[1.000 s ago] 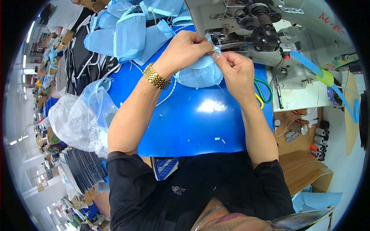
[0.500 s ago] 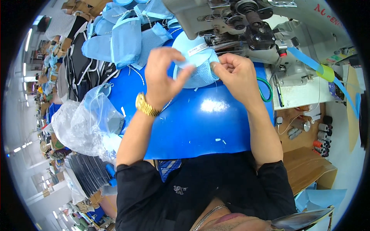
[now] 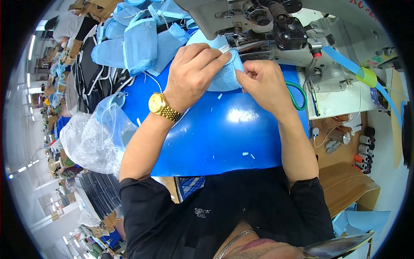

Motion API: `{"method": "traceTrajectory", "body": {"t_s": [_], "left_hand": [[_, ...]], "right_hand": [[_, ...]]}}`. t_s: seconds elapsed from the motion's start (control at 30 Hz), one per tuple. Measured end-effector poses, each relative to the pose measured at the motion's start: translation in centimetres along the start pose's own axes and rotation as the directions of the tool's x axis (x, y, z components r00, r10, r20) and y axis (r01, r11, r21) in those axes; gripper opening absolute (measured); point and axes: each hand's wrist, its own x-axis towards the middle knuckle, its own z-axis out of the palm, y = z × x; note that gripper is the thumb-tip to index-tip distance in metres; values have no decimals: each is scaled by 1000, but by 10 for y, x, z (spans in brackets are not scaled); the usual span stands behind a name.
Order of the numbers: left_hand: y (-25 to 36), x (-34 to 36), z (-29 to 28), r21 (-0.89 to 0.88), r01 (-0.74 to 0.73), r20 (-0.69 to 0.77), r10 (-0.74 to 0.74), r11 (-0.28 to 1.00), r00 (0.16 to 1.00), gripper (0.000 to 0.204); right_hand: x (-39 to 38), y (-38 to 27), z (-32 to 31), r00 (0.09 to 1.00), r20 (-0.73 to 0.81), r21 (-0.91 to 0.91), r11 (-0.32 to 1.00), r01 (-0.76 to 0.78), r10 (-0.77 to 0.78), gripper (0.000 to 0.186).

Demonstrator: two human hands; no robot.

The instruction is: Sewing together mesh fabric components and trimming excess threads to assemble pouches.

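Note:
A light blue mesh fabric piece [image 3: 225, 78], shaped like part of a cap, lies under the sewing machine head [image 3: 290, 36]. A white label [image 3: 225, 48] shows on it. My left hand [image 3: 196, 71], with a gold watch [image 3: 158, 105] on the wrist, has its fingers bent together on the piece's left side by the label; its thumb is hidden. At the right edge, my right hand [image 3: 263, 84] pinches the piece between thumb and forefinger. The presser area is partly covered by machine parts.
Several light blue mesh pieces [image 3: 140, 45] are heaped at the far left, beside black bags or cap parts with white edging [image 3: 92, 71]. A clear plastic bag [image 3: 95, 138] sits left. Blue tape [image 3: 340, 62] feeds from the right. Scraps [image 3: 246, 154] dot the blue table [image 3: 207, 142].
My left hand has come down and forward, its fingers closing onto the piece near the label. My right hand keeps its pinch at the edge. The piece sits slightly farther forward.

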Motion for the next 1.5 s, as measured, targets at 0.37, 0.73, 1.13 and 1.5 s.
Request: {"method": "traceTrajectory", "body": {"t_s": [0.37,0.73,1.13,1.5], "left_hand": [[15,9,3,-17,119,44,-118,993,992,30],[29,10,7,54,225,61,-229,973,972,26],[18,7,4,-18,178,19,-178,984,984,27],[18,13,1,50,150,47,-152,988,987,22]], "right_hand": [[7,4,-4,998,-11,60,996,62,-62,27],[9,0,-3,997,-49,52,996,67,-64,27],[13,-10,-9,993,-46,-42,993,110,-112,23],[17,-24,-21,999,30,-228,974,20,-13,22]]}}
